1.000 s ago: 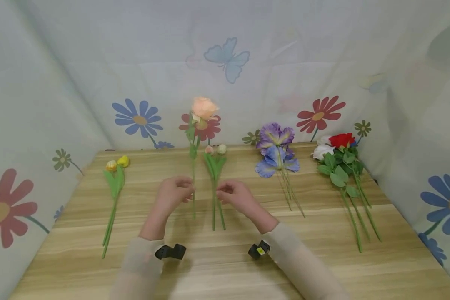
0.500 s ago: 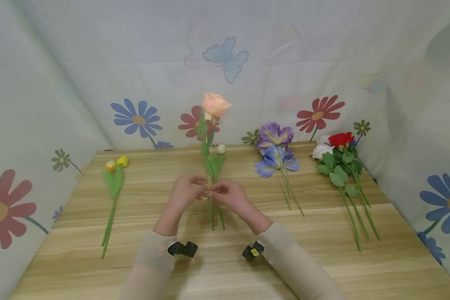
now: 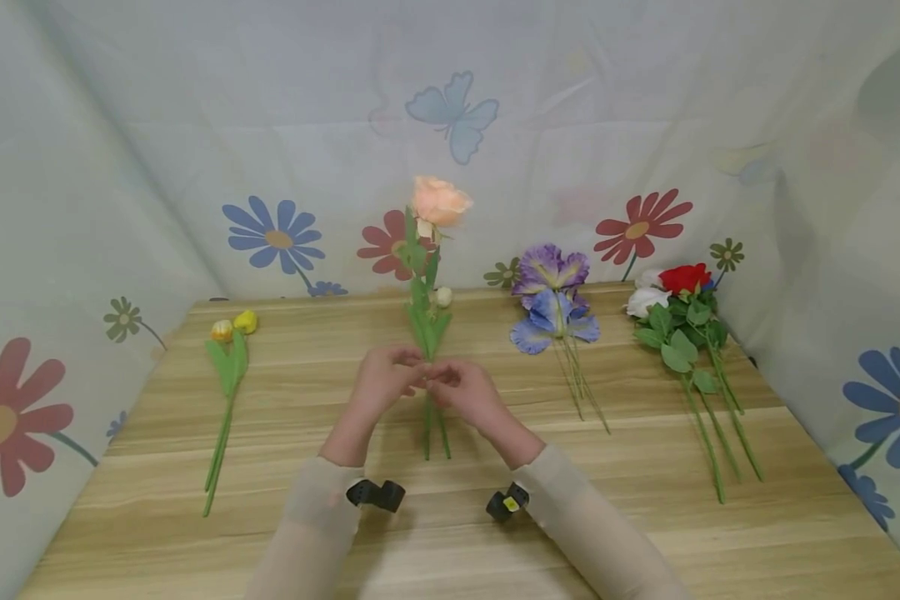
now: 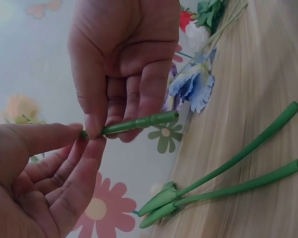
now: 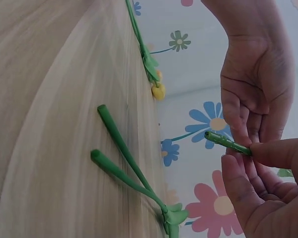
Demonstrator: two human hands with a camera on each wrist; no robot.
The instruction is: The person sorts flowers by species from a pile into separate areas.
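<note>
An artificial peach rose (image 3: 439, 202) stands upright above the table in the head view. My left hand (image 3: 385, 377) and right hand (image 3: 467, 390) meet on its green stem (image 4: 149, 120), each pinching it between thumb and fingers. In the left wrist view the stem's cut end sticks out past the fingertips. Beneath and just beyond the hands lie tulips, a whitish head (image 3: 444, 297) showing and the other head hidden behind the rose's leaves. Their two stems (image 5: 120, 141) rest on the wood, apart from the rose stem.
Two yellowish tulips (image 3: 228, 367) lie at the table's left. Purple and blue irises (image 3: 555, 321) lie right of centre. Red and white roses (image 3: 678, 287) are at the far right. A floral-printed curtain (image 3: 330, 150) encloses the wooden table (image 3: 150, 467).
My left hand has carried the rose rightward, over the tulips. My right hand, earlier apart from it, has shifted slightly left and now pinches the rose's stem too.
</note>
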